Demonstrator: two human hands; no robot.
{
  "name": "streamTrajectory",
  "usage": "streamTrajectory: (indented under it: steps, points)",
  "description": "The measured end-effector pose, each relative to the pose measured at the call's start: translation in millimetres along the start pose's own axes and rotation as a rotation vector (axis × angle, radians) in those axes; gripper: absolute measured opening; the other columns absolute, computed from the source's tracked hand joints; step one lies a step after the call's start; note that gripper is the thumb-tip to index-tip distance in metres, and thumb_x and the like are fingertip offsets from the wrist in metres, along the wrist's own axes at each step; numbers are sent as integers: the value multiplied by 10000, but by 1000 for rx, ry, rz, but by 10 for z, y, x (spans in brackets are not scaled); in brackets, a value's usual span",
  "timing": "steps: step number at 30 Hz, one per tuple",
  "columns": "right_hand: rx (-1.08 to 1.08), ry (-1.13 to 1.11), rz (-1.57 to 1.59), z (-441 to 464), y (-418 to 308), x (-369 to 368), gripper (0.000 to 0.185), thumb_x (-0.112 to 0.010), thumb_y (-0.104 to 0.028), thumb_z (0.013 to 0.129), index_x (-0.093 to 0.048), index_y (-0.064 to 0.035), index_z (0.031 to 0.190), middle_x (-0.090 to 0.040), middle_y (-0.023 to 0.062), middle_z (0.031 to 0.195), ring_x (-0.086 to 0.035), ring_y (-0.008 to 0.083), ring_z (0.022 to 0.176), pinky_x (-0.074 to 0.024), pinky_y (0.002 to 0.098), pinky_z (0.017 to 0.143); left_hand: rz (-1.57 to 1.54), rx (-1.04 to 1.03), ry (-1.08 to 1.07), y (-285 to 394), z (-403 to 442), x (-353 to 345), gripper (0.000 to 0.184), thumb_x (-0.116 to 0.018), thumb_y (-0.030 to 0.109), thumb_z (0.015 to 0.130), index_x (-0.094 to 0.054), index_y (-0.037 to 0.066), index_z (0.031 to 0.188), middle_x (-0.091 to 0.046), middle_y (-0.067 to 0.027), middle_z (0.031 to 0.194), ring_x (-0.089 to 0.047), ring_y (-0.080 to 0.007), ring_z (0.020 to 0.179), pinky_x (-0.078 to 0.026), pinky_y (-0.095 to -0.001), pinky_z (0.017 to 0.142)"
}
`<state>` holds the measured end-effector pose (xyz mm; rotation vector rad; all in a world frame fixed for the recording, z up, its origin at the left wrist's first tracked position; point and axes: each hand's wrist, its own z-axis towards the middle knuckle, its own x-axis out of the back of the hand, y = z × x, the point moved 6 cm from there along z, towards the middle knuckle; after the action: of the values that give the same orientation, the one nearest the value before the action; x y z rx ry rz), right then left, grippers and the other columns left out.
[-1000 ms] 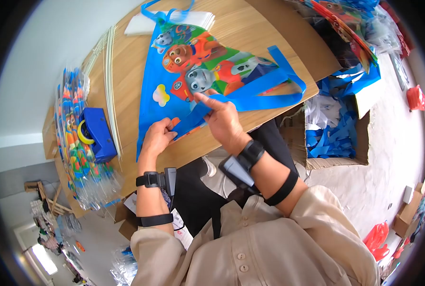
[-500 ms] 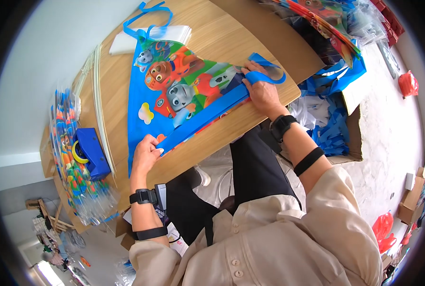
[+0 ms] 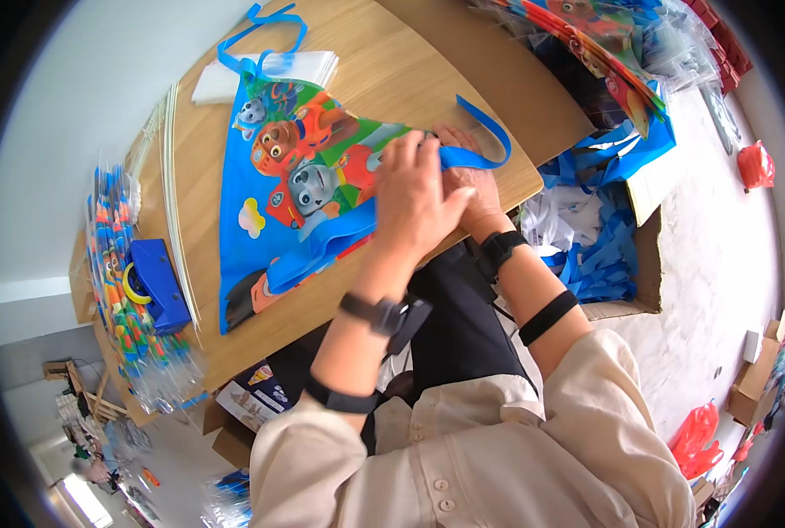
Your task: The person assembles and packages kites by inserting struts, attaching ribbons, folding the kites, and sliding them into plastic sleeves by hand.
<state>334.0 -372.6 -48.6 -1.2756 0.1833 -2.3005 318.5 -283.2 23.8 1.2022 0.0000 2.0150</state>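
Note:
A folded cartoon-print apron (image 3: 313, 167) with a blue border lies on the wooden table. A loose blue strap (image 3: 495, 145) curls out at its right corner, and a looped neck strap (image 3: 303, 33) trails off its top. My left hand (image 3: 414, 194) lies with fingers outstretched over the apron's right part, against my right hand and partly covering it. Flat on the apron's right corner rests my right hand (image 3: 473, 180), its visible fingers stretched out and the blue strap passing across them. Its thumb is hidden. The near blue band (image 3: 322, 246) sags in loose folds.
White sheets (image 3: 313, 66) lie under the apron's top. Thin pale sticks (image 3: 174, 194), a blue tape dispenser (image 3: 159, 286) and bagged printed items (image 3: 120, 290) occupy the left side. A carton (image 3: 647, 255) of blue and white scraps stands at right, below stacked printed pieces (image 3: 586, 44).
My left hand has let go of the apron's near left edge and moved right, beside my right hand. The blue band has slackened, and the left corner has turned up.

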Motion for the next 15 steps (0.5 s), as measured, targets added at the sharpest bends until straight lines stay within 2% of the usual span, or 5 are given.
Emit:
streamTrajectory:
  steps: [3,4,10,13,15]
  points:
    - [-67,33,254,-84,18,55,433,-574,-211,812,-542,-21,1200,-531,151,1275,-439,316,1273,-328,429,1092,10,127,-7,12,121,-409,310,-711,186,725,-587,31,963,-600,-149,969,-555,-347,958,-450,-468,838]
    - [-425,-161,412,-83,-30,167,435,-566,-218,824,-540,-22,1212,-532,151,1283,-436,315,1279,-326,434,1093,4,215,-21,-42,127,-490,237,-698,178,733,-599,35,894,-611,-143,924,-564,-344,923,-459,-462,810]
    - [-78,-123,52,-38,98,-120,450,-559,-172,834,-522,-11,1252,-501,164,1335,-424,334,1287,-320,438,1096,-133,376,298,-383,-42,-340,105,-631,124,756,-595,25,749,-612,-145,764,-581,-351,793,-469,-431,729]
    - [-93,-147,31,-16,8,-49,458,-564,-146,823,-526,-3,1256,-493,168,1354,-429,331,1287,-310,437,1107,-281,524,397,-695,-348,-51,51,-595,55,795,-589,5,803,-581,-54,724,-532,-148,690,-451,-321,638]
    - [-24,-113,-115,-20,27,-79,509,-570,-106,789,-501,4,1281,-483,172,1369,-420,337,1299,-308,433,1112,-222,531,491,-855,-608,219,50,-593,44,813,-589,0,834,-561,-18,729,-492,-86,700,-436,-280,618]
